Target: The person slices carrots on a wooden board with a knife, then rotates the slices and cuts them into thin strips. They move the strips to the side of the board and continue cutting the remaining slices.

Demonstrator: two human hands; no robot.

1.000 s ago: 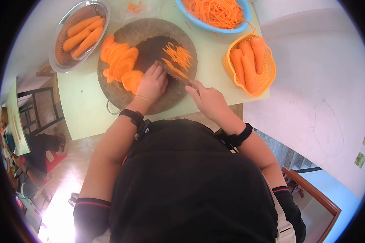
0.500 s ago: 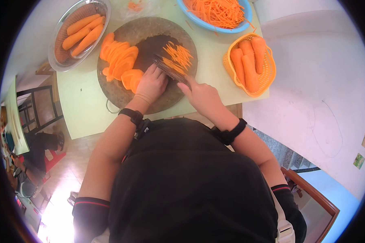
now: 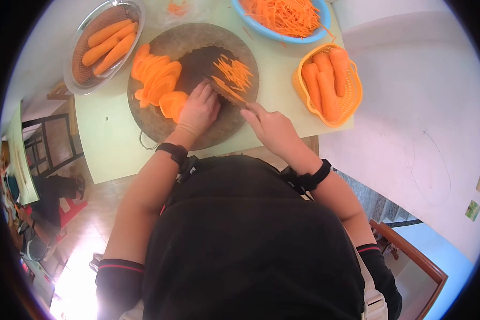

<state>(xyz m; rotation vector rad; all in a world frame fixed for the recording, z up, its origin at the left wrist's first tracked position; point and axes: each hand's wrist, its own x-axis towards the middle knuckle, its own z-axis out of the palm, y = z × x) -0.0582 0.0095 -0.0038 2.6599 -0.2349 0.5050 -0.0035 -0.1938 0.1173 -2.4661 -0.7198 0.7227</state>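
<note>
My right hand (image 3: 272, 127) is wrapped round the handle of a kitchen knife (image 3: 227, 93), whose dark blade lies across a round chopping board (image 3: 229, 130). On the blade's near side, my left hand (image 3: 200, 108) presses down with curled fingers on carrot slices, mostly hidden under them. More carrot slices (image 3: 164, 80) overlap in a row on the board's left part, the closest ones touching this hand. Thin carrot strips (image 3: 234, 73) lie beyond the blade, some right against it.
At the upper left, whole peeled carrots (image 3: 114, 52) rest in a metal basin (image 3: 73, 82). A yellow basket (image 3: 352, 101) with whole carrots stands right of the board. Behind it is a blue bowl (image 3: 325, 18) of shredded carrot. Another person (image 3: 48, 202) is at far left.
My right hand has shifted slightly right, and the knife blade has tilted, showing less of its face. My left hand stays nearly in place.
</note>
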